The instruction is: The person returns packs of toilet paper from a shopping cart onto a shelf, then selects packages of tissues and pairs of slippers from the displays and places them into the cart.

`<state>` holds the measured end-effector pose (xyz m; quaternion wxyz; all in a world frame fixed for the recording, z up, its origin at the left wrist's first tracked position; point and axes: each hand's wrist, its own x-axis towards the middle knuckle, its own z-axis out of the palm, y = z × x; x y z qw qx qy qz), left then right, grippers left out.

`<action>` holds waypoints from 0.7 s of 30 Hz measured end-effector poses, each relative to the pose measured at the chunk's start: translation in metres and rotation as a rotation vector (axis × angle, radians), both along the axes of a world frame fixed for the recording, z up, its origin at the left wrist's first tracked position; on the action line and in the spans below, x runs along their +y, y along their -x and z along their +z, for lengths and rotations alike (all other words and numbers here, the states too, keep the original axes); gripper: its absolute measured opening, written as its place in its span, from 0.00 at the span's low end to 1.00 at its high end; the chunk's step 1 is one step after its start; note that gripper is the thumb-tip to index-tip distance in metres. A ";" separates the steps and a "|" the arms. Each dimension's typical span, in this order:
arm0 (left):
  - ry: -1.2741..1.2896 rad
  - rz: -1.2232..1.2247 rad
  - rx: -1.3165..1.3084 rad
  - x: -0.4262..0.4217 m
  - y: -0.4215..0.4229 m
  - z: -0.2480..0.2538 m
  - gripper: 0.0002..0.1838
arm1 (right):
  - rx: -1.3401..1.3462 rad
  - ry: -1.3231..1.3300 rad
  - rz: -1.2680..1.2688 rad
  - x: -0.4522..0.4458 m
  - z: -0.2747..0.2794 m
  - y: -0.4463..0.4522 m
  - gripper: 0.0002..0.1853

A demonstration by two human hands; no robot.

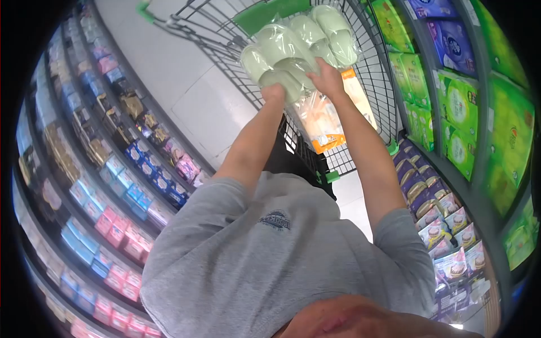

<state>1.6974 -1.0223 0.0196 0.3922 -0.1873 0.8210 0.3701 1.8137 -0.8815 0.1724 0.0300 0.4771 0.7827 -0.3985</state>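
Note:
A pair of pale green slippers (279, 48) in clear plastic wrap is held between my two hands over a wire shopping cart (265, 18). My left hand (273, 93) grips the near left end, fingers partly hidden by the slipper. On the right edge, my right hand (328, 79) closes around the wrapped slippers. A second pale green pair (332, 36), also wrapped, lies just beyond to the right. Under my wrists, an orange and white package (327, 121) rests in the cart.
Shelves of small packets (112, 180) run along the left, pink, blue and white. At right, shelves hold green tissue packs (459, 101) and purple packs (452, 45). Lower right, several purple and white packets (445, 225) stand in rows. Pale tiled floor (191, 107) shows left of the cart.

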 end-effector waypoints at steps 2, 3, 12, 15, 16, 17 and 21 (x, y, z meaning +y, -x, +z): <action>-0.001 0.193 -0.018 0.014 -0.006 0.010 0.26 | -0.043 0.042 -0.010 0.001 -0.020 0.004 0.30; 0.004 0.177 -0.031 0.020 -0.005 0.017 0.26 | -0.071 0.073 0.007 0.002 -0.031 0.005 0.29; -0.072 0.058 -0.114 0.014 0.014 -0.054 0.19 | -0.157 0.065 0.078 -0.002 -0.080 0.025 0.24; -0.085 0.162 -0.138 0.019 0.015 -0.036 0.19 | -0.154 0.106 0.072 -0.007 -0.083 0.023 0.24; -0.042 0.124 -0.171 0.023 0.015 -0.022 0.21 | -0.148 0.085 0.070 -0.009 -0.080 0.022 0.24; -0.003 0.086 -0.203 0.029 0.016 -0.007 0.23 | -0.142 0.061 0.067 -0.011 -0.076 0.021 0.24; -0.083 -0.098 -0.153 0.014 0.014 -0.022 0.24 | -0.102 0.028 0.052 -0.020 -0.041 0.011 0.32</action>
